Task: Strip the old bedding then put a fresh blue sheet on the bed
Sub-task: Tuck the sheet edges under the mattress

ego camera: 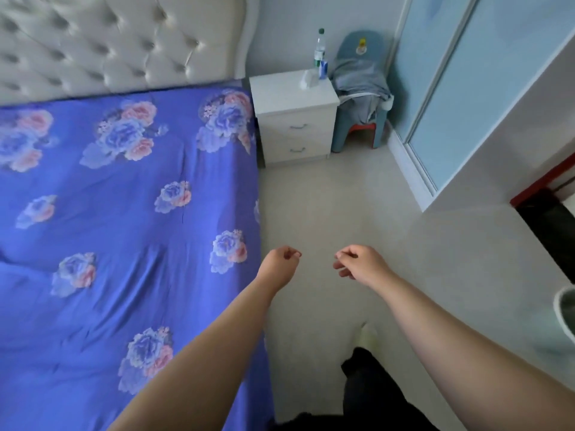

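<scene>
Sheet [124, 213], blue and floral, lies spread over the bed up to the headboard [118, 42], a few creases left. Left hand [280, 262] and right hand [357, 262] hang over the floor [342, 197] beside it, fingers loosely curled, holding nothing, probably just let go.

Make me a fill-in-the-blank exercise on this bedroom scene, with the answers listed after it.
1. The blue sheet on the bed is printed with ____.
2. The bottle stands on the white ____.
3. Both the left hand and the right hand hover over the ____, holding nothing.
4. Grey cloth is draped over the small blue ____ beside the nightstand.

Missing words: flowers; nightstand; floor; chair
</scene>
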Tool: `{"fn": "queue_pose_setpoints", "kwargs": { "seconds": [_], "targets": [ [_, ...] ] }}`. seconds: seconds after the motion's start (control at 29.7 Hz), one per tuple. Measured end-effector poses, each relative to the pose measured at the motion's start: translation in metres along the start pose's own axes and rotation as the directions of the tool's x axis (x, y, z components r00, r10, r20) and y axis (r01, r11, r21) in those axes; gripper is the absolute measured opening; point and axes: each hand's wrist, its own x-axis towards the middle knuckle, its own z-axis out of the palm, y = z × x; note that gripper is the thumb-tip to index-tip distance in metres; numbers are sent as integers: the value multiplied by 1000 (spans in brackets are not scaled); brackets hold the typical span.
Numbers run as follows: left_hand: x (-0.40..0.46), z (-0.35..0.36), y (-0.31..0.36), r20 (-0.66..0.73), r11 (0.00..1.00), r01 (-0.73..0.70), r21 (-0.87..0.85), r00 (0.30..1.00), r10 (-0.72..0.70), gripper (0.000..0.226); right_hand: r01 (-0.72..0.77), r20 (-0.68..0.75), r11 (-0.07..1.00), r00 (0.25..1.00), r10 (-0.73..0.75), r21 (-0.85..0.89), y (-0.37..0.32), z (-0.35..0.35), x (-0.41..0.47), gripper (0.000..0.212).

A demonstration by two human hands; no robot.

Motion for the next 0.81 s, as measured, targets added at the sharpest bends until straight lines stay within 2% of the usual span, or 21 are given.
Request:
{"fn": "queue_pose_setpoints", "kwargs": {
  "seconds": [0.13,0.34,0.44,0.61,0.71,0.78,0.81],
  "targets": [
    [114,-21,45,-105,997,44,-60,993,-50,22,63,75,996,995,-58,-64,-58,-34,130,17],
    [243,-73,91,-233,956,190,-225,942,-242,19,168,244,963,963,-114,-212,-180,-64,304,21],
    [289,-103,90,-255,911,264,-317,901,-350,20,239,330,938,932,-149,-250,-240,-43,369,23],
    [384,-157,63,-325,789,339,-512,774,-544,29,376,548,888,816,-181,-266,-315,26,466,23],
    [446,-193,46,-288,723,372,-582,738,-611,39,495,641,797,746,-184,-347,-352,67,529,13],
    [486,-220,34,-251,662,407,-629,700,-668,46,588,694,671,704,-150,-451,-383,92,568,3],
    [501,-231,30,-242,640,416,-646,683,-689,48,640,721,586,680,-131,-497,-396,100,582,8]
  ]
}}
